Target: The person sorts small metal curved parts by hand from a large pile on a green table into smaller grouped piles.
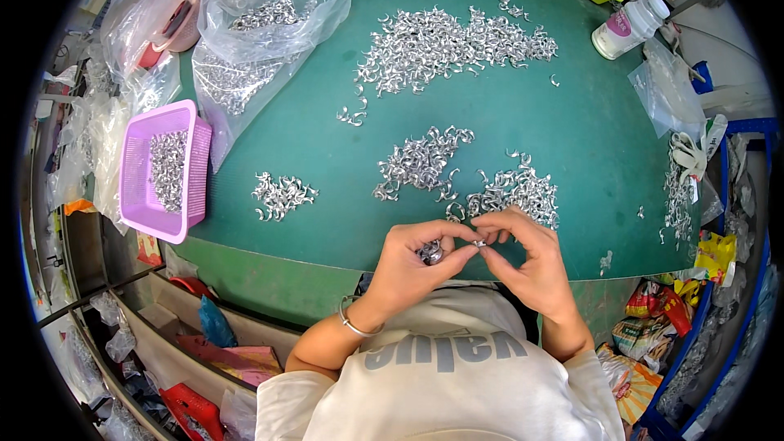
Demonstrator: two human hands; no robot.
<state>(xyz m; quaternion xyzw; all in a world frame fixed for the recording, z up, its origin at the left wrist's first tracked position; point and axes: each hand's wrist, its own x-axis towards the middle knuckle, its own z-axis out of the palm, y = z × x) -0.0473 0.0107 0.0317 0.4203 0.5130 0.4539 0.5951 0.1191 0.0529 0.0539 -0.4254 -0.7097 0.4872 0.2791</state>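
Left hand (412, 265) cupping a cluster of silver clips (430, 253), thumb and forefinger pinching toward 3 o'clock. Right hand (527, 257) pinching one small metal piece (480, 242) at 9 o'clock, fingertips meeting. Nearest clip pile (514, 192) at 12 o'clock on green mat (310, 147).

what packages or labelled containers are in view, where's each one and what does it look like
White bottle: far right on the green table, lying tilted, white cap, pink round label.
Clear plastic bags: far left, holding small silver metal pieces.
Snack packets: lower right beyond the table edge, crumpled, red and yellow.
Pink basket: left edge, square, mesh-walled.
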